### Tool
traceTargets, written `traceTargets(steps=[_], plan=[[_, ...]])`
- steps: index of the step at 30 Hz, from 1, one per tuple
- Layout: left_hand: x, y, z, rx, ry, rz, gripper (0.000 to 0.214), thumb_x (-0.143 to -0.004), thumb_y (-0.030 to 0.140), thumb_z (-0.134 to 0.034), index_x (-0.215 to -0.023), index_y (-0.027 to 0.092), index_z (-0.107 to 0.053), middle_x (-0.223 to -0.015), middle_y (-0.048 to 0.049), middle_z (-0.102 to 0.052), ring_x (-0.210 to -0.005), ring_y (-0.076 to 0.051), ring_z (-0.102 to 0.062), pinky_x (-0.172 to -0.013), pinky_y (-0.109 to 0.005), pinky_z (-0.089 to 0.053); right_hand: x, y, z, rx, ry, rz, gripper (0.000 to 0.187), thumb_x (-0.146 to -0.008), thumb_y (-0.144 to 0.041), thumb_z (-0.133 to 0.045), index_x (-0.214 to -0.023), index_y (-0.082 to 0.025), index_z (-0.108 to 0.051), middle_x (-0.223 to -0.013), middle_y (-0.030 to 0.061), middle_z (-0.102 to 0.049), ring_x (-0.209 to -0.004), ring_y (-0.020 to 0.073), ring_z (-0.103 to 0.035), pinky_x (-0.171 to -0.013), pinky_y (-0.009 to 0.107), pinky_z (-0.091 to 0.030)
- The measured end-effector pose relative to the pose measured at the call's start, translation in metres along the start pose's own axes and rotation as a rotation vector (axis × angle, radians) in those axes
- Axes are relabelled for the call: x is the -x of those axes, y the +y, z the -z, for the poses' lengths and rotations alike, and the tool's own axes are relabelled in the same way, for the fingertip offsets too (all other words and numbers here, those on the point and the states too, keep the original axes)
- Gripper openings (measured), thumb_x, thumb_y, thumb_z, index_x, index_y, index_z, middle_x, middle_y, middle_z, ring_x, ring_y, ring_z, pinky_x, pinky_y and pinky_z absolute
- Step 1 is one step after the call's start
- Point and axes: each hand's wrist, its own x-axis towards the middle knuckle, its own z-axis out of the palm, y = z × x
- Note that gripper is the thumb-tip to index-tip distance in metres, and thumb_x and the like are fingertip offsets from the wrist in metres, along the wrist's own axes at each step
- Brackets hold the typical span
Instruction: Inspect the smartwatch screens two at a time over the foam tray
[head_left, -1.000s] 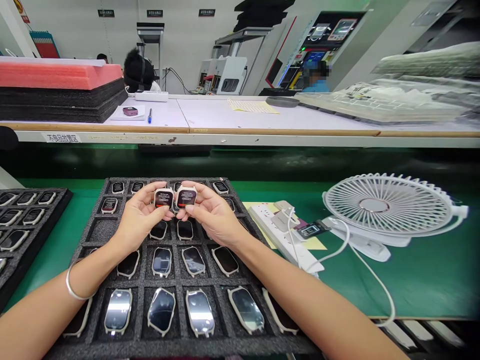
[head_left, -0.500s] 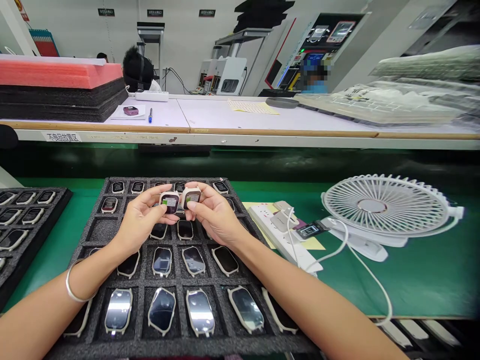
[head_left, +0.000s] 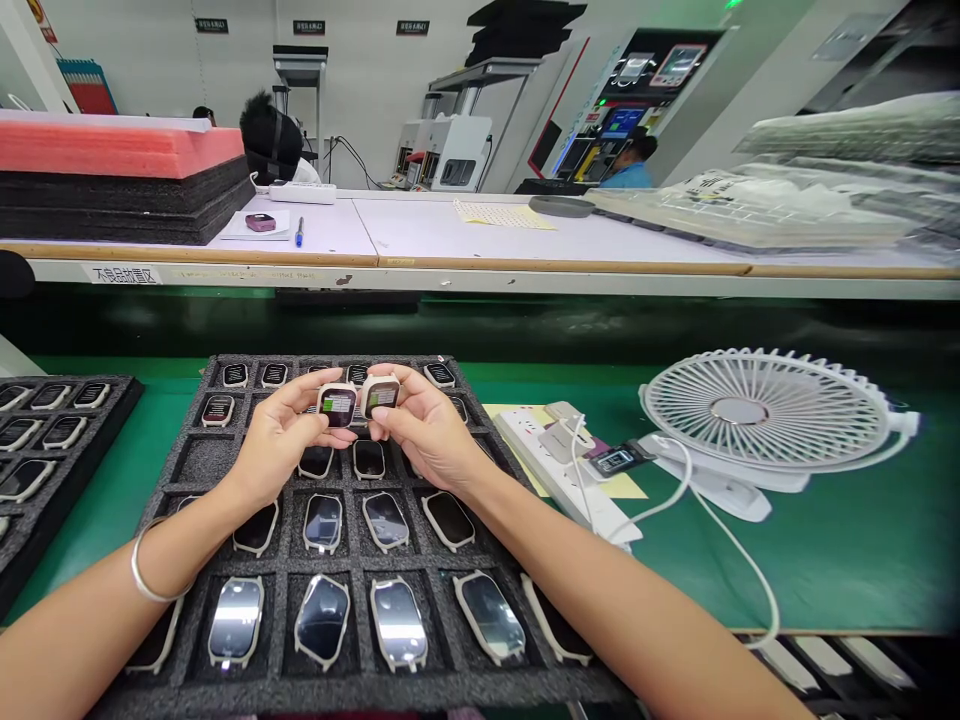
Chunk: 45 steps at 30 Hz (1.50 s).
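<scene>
My left hand (head_left: 281, 435) pinches a smartwatch body (head_left: 337, 404) between thumb and fingers, its lit screen facing me with a green patch and pale text. Right beside it, my right hand (head_left: 427, 430) grips a second smartwatch body (head_left: 380, 396), tilted, its screen lit in the same way. Neither watch has a strap. Both are held above a black foam tray (head_left: 281, 600), whose square compartments hold several more beige-framed watch bodies (head_left: 324, 522). Some in the far rows show text; the near ones have dark, reflecting screens. My hands and forearms hide part of the tray.
Another foam tray (head_left: 64, 480) of watches lies at left. To the right are a white power strip (head_left: 562, 470) with cables and a white fan (head_left: 780, 410). A shelf (head_left: 480, 280) crosses ahead, carrying foam sheets (head_left: 112, 190) and plastic trays (head_left: 750, 215). Two people sit beyond.
My left thumb has shifted down off the left watch's screen edge, and my right thumb sits slightly lower on its watch. Both watches stay held side by side.
</scene>
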Motion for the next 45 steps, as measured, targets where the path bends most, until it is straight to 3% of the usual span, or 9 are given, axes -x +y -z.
traceTargets(steps=[16, 28, 31, 36, 45], plan=[[-0.001, -0.002, 0.001, -0.008, -0.004, 0.001, 0.049, -0.073, 0.02, -0.067, -0.122, 0.018, -0.067, -0.105, -0.0055, -0.072, -0.071, -0.02, -0.076, -0.075, -0.038, -0.064, -0.002, 0.003, 0.0, -0.009, 0.026, 0.001, 0.038, -0.074, -0.03, -0.08, -0.106, -0.023, -0.061, -0.079, -0.0038, -0.063, -0.056, 0.0086, -0.056, -0.055, 0.024, -0.046], [-0.005, 0.006, 0.001, 0.061, 0.015, 0.011, 0.055, -0.07, 0.021, -0.07, -0.124, 0.018, -0.065, -0.106, -0.0057, -0.073, -0.071, -0.019, -0.075, -0.072, -0.034, -0.063, -0.006, -0.002, -0.004, -0.008, -0.002, 0.026, 0.047, -0.067, -0.017, -0.077, -0.111, -0.025, -0.06, -0.085, -0.0028, -0.065, -0.061, 0.0098, -0.057, -0.06, 0.026, -0.047], [-0.008, 0.016, 0.002, 0.061, 0.019, -0.005, 0.056, -0.07, 0.021, -0.07, -0.126, 0.017, -0.064, -0.103, -0.0056, -0.074, -0.069, -0.018, -0.075, -0.071, -0.034, -0.063, -0.011, -0.012, -0.008, -0.037, -0.018, 0.018, 0.046, -0.068, -0.021, -0.078, -0.111, -0.024, -0.062, -0.088, -0.0019, -0.066, -0.063, 0.0107, -0.06, -0.061, 0.027, -0.048], [-0.022, 0.046, 0.004, 0.023, -0.009, -0.094, 0.056, -0.069, 0.019, -0.069, -0.125, 0.016, -0.064, -0.091, -0.0033, -0.073, -0.066, -0.017, -0.074, -0.07, -0.032, -0.062, -0.031, -0.042, -0.017, -0.066, -0.08, 0.036, 0.034, -0.083, -0.043, -0.067, -0.109, -0.021, -0.063, -0.084, 0.0011, -0.067, -0.059, 0.0124, -0.062, -0.055, 0.028, -0.047], [-0.055, 0.105, -0.014, -0.008, 0.005, -0.424, 0.064, -0.065, 0.015, -0.071, -0.128, 0.019, -0.061, -0.089, 0.0008, -0.069, -0.067, -0.012, -0.071, -0.071, -0.027, -0.061, -0.077, -0.112, -0.039, 0.041, -0.14, 0.242, 0.022, -0.089, -0.035, -0.061, -0.107, -0.024, -0.056, -0.078, -0.0028, -0.064, -0.057, 0.0106, -0.061, -0.055, 0.025, -0.046]])
